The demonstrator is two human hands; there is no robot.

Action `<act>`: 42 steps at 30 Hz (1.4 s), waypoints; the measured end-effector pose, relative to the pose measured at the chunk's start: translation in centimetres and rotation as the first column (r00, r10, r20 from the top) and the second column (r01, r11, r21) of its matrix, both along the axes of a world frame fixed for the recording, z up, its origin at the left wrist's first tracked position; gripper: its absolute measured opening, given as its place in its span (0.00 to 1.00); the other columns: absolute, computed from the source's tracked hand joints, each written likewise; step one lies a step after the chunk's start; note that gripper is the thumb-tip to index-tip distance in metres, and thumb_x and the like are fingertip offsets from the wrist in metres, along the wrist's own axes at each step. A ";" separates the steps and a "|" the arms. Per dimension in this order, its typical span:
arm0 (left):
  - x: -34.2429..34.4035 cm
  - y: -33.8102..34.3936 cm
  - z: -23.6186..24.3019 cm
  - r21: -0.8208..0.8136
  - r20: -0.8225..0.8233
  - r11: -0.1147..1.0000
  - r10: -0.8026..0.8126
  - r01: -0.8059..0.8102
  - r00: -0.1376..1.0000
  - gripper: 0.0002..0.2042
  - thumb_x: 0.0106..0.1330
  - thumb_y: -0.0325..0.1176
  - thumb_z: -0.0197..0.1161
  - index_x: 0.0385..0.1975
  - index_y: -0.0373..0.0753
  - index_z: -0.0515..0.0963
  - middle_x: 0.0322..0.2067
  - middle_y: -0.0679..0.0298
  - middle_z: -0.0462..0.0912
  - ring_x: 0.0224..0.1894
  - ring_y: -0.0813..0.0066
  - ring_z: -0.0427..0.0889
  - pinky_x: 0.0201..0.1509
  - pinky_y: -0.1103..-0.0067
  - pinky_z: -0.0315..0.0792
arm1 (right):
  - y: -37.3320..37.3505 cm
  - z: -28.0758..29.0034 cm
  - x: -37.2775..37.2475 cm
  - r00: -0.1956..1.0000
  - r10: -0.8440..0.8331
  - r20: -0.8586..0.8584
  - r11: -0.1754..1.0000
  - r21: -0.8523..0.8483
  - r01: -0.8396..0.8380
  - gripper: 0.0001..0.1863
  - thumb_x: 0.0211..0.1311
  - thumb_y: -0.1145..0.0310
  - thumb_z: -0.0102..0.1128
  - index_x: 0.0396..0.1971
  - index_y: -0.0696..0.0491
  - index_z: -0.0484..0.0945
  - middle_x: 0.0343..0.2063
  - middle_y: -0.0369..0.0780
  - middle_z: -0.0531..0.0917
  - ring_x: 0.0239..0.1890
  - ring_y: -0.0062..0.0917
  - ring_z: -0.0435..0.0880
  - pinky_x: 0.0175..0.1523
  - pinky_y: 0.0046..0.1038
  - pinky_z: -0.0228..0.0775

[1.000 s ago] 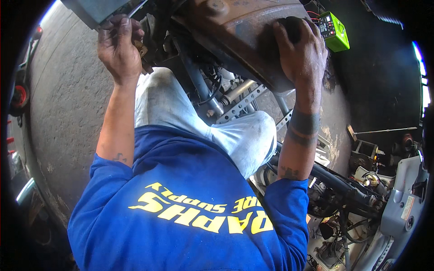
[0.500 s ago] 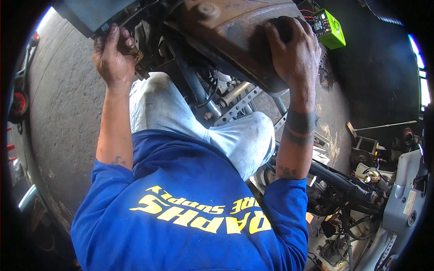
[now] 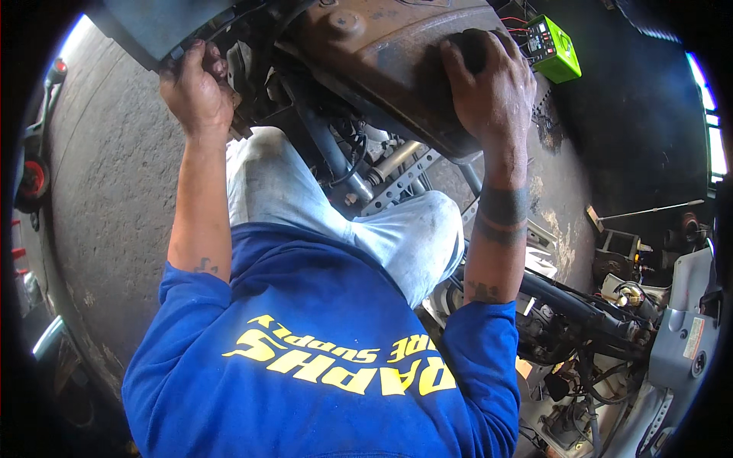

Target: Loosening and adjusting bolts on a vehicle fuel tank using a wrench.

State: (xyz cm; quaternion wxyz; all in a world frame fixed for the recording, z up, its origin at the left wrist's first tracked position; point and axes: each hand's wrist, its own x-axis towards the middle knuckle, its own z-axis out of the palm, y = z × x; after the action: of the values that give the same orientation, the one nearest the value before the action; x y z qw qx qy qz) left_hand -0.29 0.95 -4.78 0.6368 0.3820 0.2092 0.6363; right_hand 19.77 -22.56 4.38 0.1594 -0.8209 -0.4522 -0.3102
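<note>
My left hand (image 3: 200, 95) is raised at the upper left, its fingers curled against the lower edge of a dark grey panel (image 3: 164, 30). Whatever lies between those fingers is hidden. Just below that hand a small rusty bracket (image 3: 240, 128) sticks out. My right hand (image 3: 492, 88) rests on a large rusty brown metal housing (image 3: 405, 57), thumb apart from the fingers, nothing held in it. Under the housing show a grey frame tube (image 3: 324, 145), black cables and a perforated metal strip (image 3: 403, 181).
A bright green box-shaped charger (image 3: 559, 55) with red leads stands beyond my right hand. To my right lie a dark frame beam (image 3: 569, 301), cables, loose parts and a grey body panel (image 3: 687, 328). A red-hubbed wheel (image 3: 32, 177) stands far left on the concrete floor (image 3: 107, 168).
My left hand has shifted slightly right and turned a little, staying at the panel's edge. My right hand has slid slightly left on the housing.
</note>
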 end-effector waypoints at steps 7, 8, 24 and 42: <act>3.1 -0.2 1.5 0.002 0.146 0.992 0.127 -0.128 0.981 0.12 0.61 0.20 0.56 0.45 0.37 0.72 0.33 0.59 0.78 0.29 0.69 0.77 0.29 0.78 0.72 | 0.4 1.0 -0.9 0.991 -0.014 -0.132 0.998 -0.062 0.006 0.22 0.58 0.50 0.58 0.44 0.53 0.80 0.47 0.46 0.80 0.51 0.43 0.78 0.58 0.42 0.67; 3.3 0.1 1.4 0.003 0.148 0.992 0.123 -0.125 0.981 0.12 0.61 0.20 0.56 0.45 0.37 0.72 0.33 0.59 0.78 0.29 0.69 0.77 0.29 0.78 0.72 | 0.2 0.5 -0.4 0.995 -0.007 -0.102 0.999 -0.039 0.003 0.23 0.58 0.50 0.58 0.44 0.53 0.80 0.47 0.46 0.80 0.51 0.42 0.78 0.58 0.42 0.67; 2.1 1.3 -0.6 0.273 -0.097 0.962 0.016 0.012 0.995 0.13 0.59 0.25 0.68 0.42 0.37 0.74 0.31 0.63 0.80 0.26 0.74 0.76 0.26 0.80 0.69 | 0.2 0.9 -0.9 0.996 -0.037 -0.083 0.996 -0.088 0.030 0.25 0.59 0.49 0.56 0.48 0.53 0.79 0.50 0.45 0.79 0.54 0.43 0.76 0.60 0.44 0.63; 4.0 -4.1 -0.9 0.707 -0.247 0.699 0.386 -0.108 0.889 0.12 0.57 0.23 0.69 0.41 0.33 0.80 0.36 0.59 0.84 0.36 0.74 0.83 0.43 0.79 0.76 | 0.1 0.3 -0.2 0.998 -0.034 -0.051 0.999 -0.015 0.033 0.25 0.55 0.49 0.58 0.45 0.52 0.80 0.48 0.46 0.78 0.54 0.43 0.74 0.57 0.46 0.62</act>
State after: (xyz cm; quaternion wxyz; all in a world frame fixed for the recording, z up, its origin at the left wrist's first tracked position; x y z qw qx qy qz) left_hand 3.74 -3.18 -5.67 0.3082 0.6689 0.1321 0.6635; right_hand 19.56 -22.48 4.66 0.1601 -0.8372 -0.4362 -0.2884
